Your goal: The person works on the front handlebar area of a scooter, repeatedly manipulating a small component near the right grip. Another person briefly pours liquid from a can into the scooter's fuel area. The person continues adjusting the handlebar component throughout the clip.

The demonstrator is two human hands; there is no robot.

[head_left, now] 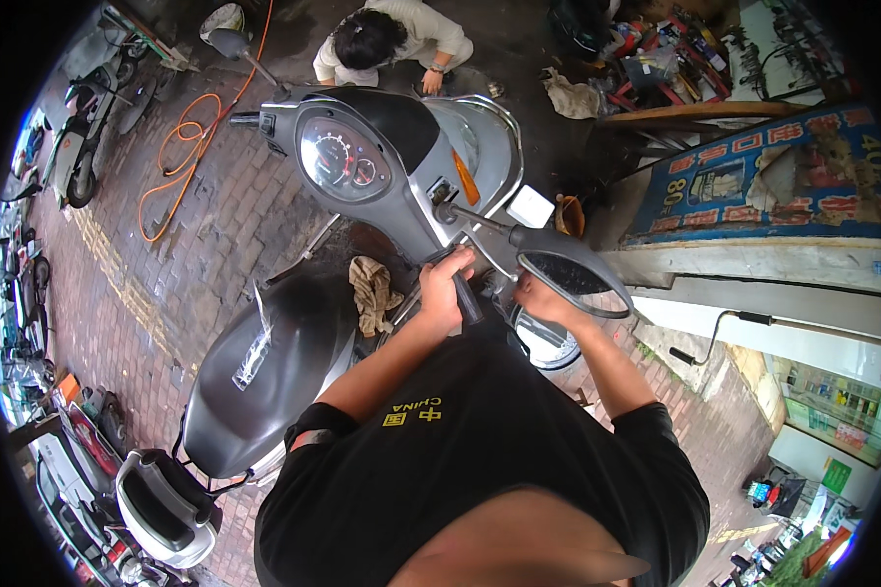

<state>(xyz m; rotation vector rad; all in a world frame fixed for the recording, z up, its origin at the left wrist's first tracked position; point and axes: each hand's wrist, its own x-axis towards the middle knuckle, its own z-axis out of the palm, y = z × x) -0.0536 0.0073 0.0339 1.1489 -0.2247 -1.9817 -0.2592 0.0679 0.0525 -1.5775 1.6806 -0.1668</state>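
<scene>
A grey scooter stands below me, with its round-dialled dashboard and black seat. My left hand is wrapped round the right handlebar grip. My right hand is beside it, just under the black mirror, with its fingers partly hidden near a metal lever; what they hold, if anything, I cannot make out. A crumpled tan cloth lies on the scooter's floorboard area.
Another person crouches at the scooter's front. An orange hose lies on the paving at left. Parked scooters line the left side. A tool pile and a blue signboard stand at right.
</scene>
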